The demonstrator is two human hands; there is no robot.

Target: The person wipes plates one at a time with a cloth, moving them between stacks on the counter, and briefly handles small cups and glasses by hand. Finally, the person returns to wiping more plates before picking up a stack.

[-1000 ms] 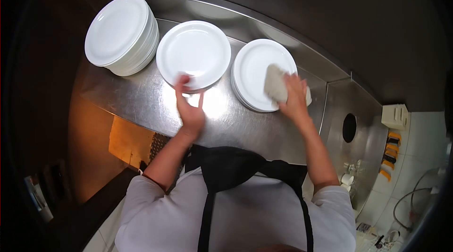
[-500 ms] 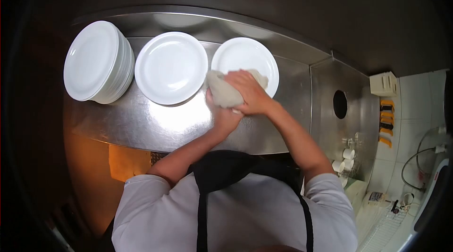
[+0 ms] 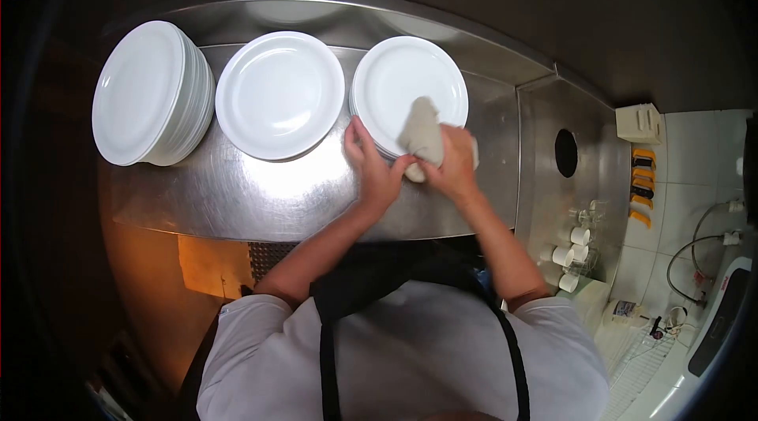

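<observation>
A bunched grey cloth [image 3: 418, 135] is clutched in the right hand [image 3: 456, 170] and pressed onto the top plate [image 3: 407, 78] of the low stack, around its 5 o'clock. The rim is pinched by the left hand [image 3: 375, 172] at 7 o'clock. Probable risk: with a hard wipe the plate could be skidded across the slick steel counter [image 3: 260, 200] and chipped against the middle plate [image 3: 268, 93], just beside it at 9 o'clock.

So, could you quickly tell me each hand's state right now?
Left hand: closed on the rim of the right-hand plate.
Right hand: closed, holding a cloth on that plate.
</observation>
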